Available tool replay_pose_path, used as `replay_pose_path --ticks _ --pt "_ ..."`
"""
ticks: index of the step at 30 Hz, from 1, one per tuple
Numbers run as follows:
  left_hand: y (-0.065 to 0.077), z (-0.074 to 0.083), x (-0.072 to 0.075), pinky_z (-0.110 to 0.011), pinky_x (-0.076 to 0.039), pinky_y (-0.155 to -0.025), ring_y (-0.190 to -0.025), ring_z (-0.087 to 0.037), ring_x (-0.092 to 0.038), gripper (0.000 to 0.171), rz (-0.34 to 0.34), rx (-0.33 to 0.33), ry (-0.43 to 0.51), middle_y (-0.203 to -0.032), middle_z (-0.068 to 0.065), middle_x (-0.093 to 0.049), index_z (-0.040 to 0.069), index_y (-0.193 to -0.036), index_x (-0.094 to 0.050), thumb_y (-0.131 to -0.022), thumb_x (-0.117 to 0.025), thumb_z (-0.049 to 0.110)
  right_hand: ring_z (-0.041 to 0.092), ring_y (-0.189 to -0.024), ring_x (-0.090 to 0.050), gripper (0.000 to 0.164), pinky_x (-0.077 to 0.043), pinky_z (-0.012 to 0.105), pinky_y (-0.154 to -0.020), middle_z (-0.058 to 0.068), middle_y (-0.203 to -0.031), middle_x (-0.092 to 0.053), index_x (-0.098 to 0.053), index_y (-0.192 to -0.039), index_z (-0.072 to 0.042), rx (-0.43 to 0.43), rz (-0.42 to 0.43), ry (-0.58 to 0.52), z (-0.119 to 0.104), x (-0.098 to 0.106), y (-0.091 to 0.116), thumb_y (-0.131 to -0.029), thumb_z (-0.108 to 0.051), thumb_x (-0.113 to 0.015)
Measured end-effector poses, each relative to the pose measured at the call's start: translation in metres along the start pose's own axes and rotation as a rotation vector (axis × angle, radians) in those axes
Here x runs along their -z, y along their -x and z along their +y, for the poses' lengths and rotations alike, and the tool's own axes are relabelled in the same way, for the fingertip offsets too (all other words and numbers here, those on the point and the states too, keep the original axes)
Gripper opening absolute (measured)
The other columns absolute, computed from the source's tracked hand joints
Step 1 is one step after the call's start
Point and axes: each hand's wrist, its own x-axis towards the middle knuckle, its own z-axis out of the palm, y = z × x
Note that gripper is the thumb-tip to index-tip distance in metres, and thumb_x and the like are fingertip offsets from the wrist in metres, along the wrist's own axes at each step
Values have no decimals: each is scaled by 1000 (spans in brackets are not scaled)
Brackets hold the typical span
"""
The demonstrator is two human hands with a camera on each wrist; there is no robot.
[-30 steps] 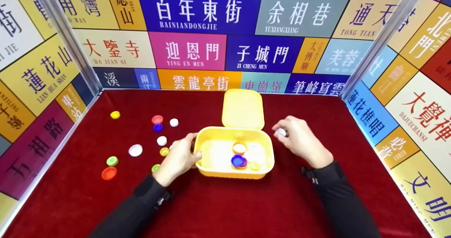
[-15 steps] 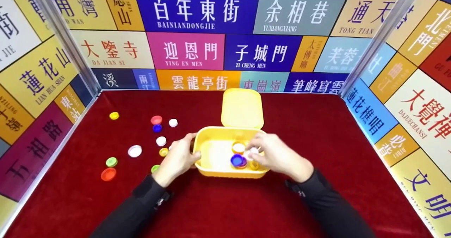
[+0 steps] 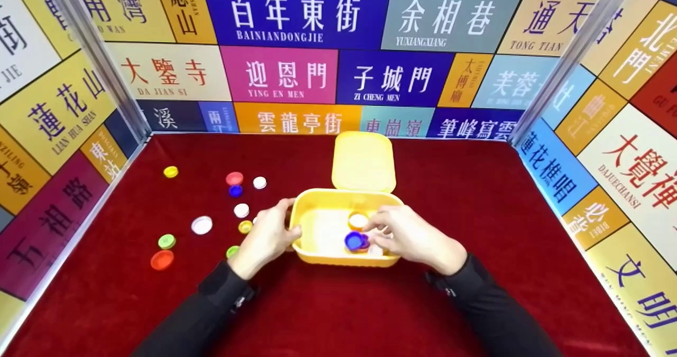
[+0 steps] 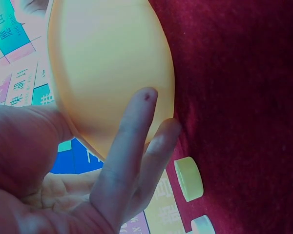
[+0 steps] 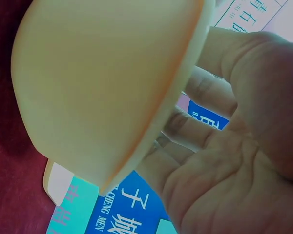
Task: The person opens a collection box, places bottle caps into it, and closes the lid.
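A yellow box (image 3: pixel 317 254) stands open on the red cloth, its lid (image 3: pixel 363 161) upright behind it. My left hand (image 3: pixel 267 236) grips the box's left wall, thumb over the rim; in the left wrist view its fingers (image 4: pixel 132 146) lie against the outer wall of the box (image 4: pixel 107 73). My right hand (image 3: pixel 410 236) reaches over the right rim into the box, fingers loose, no cap seen between them. Inside lie a blue cap (image 3: pixel 353 240), a yellow-rimmed cap (image 3: pixel 358 220) and a white cap (image 3: pixel 375 249). The right wrist view shows the palm (image 5: pixel 224 161) beside the box (image 5: pixel 102 83), fingertips hidden.
Several loose caps lie left of the box: yellow (image 3: pixel 170 172), red (image 3: pixel 234 178), small blue (image 3: pixel 235 191), white (image 3: pixel 201 225), green (image 3: pixel 166 241), orange (image 3: pixel 162 260). Printed walls (image 3: pixel 296 82) close in the back and both sides. Red cloth (image 3: pixel 476 177) stretches right of the box.
My right hand carried a white cap from the cloth right of the box over the rim and lowered into it. The left hand stayed on the box.
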Motion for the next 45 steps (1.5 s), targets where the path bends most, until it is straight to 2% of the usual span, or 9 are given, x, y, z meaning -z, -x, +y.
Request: replay_pose_path --ticks 6,14,19,31,36,40,45 --pt "-1 1 0 -34 -71 -62 -89 -30 -84 59 -9 17 15 -130 -24 -82 -1 -158 -64 -102 -80 4 30 -101 -81 19 -73 45 -92 10 -111 -87 -90 -121 -5 -46 2 -4 0 5 0 -104 -10 -84" --pt "-2 1 1 -39 -72 -75 -101 -35 -82 58 2 1 -24 -129 -23 -83 -1 -157 -65 -101 -81 6 33 -102 -81 17 -72 47 -91 14 -110 -85 -89 -120 -5 -40 48 11 1 8 -1 -104 -10 -86" --pt "-2 2 1 -38 -73 -72 -101 -34 -82 58 -8 11 -9 -130 -23 -82 0 -158 -65 -102 -80 6 35 -104 -81 18 -73 53 -93 16 -115 -85 -87 -120 -2 -52 74 -10 3 11 -2 -105 -12 -86" --pt "-3 4 2 -33 -70 -64 -90 -29 -82 59 -13 33 11 -127 -21 -82 2 -158 -65 -101 -80 6 39 -109 -78 32 -69 55 -98 18 -114 -78 -84 -132 -1 -208 201 24 6 16 -1 -103 -14 -89" --pt "-3 4 2 -33 -70 -64 -90 -29 -82 60 -10 28 24 -128 -22 -82 1 -158 -65 -101 -80 6 41 -114 -72 40 -62 56 -104 20 -123 -76 -80 -139 -1 -264 243 29 12 18 0 -102 -14 -89" --pt "-2 3 1 -33 -71 -62 -88 -29 -84 60 -19 37 39 -130 -23 -82 1 -159 -64 -101 -79 5 43 -122 -67 53 -57 59 -111 25 -134 -71 -74 -148 1 -317 225 26 16 17 2 -102 -18 -90" --pt "0 2 1 -33 -70 -61 -88 -29 -84 59 -16 36 45 -129 -24 -82 0 -158 -64 -101 -78 3 45 -129 -65 68 -59 61 -118 32 -144 -67 -61 -159 6 -397 144 1 22 15 6 -103 -22 -88"
